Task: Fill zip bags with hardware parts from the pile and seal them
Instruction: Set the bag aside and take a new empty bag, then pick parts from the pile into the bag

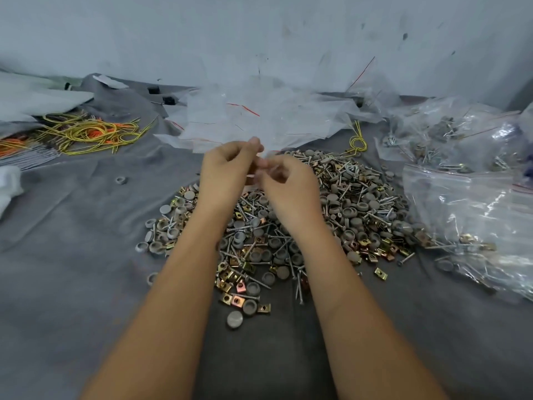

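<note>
At the far left of the worktop (72, 255), which is draped in grey cloth, we see a tangle of yellow and orange cords (86, 132). A lone grey ring (121, 180) lies on the cloth nearer the middle.

Our left hand (227, 171) is raised over the pile of hardware parts (288, 226), its fingers curled with thumb and fingertips pinched together. Our right hand (288, 184) meets it just beside, fingers likewise curled. Something thin and clear seems pinched between the two grips, probably a zip bag, but motion blur keeps us from telling for certain what either grip is grasping.

The pile spreads beneath and to the right of both hands: grey round caps, long screws and brass-coloured clip nuts mixed together. Behind the hands lies a heap of empty zip bags (259, 116) with red seal lines, reaching back to the wall (259, 30).

At the right edge are filled bags (467, 203) holding the same parts, resting against the pile's fringe.
</note>
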A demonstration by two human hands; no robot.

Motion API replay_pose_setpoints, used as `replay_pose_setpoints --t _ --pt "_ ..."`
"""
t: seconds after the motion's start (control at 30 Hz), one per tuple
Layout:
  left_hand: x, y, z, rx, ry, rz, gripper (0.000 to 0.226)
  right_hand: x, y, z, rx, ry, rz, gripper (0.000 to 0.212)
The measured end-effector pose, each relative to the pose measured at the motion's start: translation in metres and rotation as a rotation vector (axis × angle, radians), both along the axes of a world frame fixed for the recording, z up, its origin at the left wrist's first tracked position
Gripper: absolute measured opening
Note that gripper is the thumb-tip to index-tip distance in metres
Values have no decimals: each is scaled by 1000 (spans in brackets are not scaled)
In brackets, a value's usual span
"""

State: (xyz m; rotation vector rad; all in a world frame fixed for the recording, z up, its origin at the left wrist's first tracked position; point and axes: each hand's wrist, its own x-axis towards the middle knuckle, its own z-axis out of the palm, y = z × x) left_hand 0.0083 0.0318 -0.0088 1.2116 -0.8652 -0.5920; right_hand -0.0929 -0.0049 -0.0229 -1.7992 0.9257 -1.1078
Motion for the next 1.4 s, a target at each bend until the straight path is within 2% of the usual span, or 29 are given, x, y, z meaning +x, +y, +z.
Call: replay_pose_setpoints --t 0.07,0.17,0.27,0.33,0.43,0.53,0.6,0.67,0.73,0.8,0.9,0.97,1.03,1.1,1.2,1.27,1.4 --pt "-3 5 -8 -41 11 -42 22 -10 -4 -1 53 -89 10 12" --pt "-2 6 -22 2 -265 4 9 -21 -13 0 175 -229 40 16" --pt "-1 6 -28 68 -491 59 8 -26 -18 0 285 -376 58 34" --pt "-2 5 -29 78 -543 75 8 -24 -19 -1 285 -392 39 42" --pt "-4 6 -31 78 -591 56 14 -19 -18 -1 240 -349 -5 40" --pt "-4 5 -32 72 -579 96 13 -18 -18 2 166 -244 -50 31" --pt "-3 4 -31 25 -491 233 11 -21 -20 5 84 -110 -86 25" --pt "-2 5 -30 -72 -484 431 12 -23 -21 6 -8 40 -97 19" --pt "-4 7 -28 -156 -603 516 18 -21 -19 5 -92 93 -99 10" --pt "-6 9 -30 -161 -772 443 12 -19 -16 3 -113 56 -111 4" --pt "-3 9 -32 -16 -921 280 11 -22 -14 -1 -41 -33 -79 9" --pt "0 10 -31 -15 -938 310 11 -26 -15 -4 -26 7 -45 16" --pt "4 10 -29 -38 -943 439 16 -32 -16 -6 -68 141 -36 22" --pt "9 11 -27 19 -949 501 20 -38 -19 -7 -184 360 -46 24" --pt "11 9 -32 247 -996 385 19 -44 -22 -8 -364 736 -38 24" --pt "7 9 -36 354 -991 313 18 -44 -21 -8 -327 772 -38 22" --pt "4 9 -35 395 -954 330 22 -44 -19 -9 -312 751 -54 14"
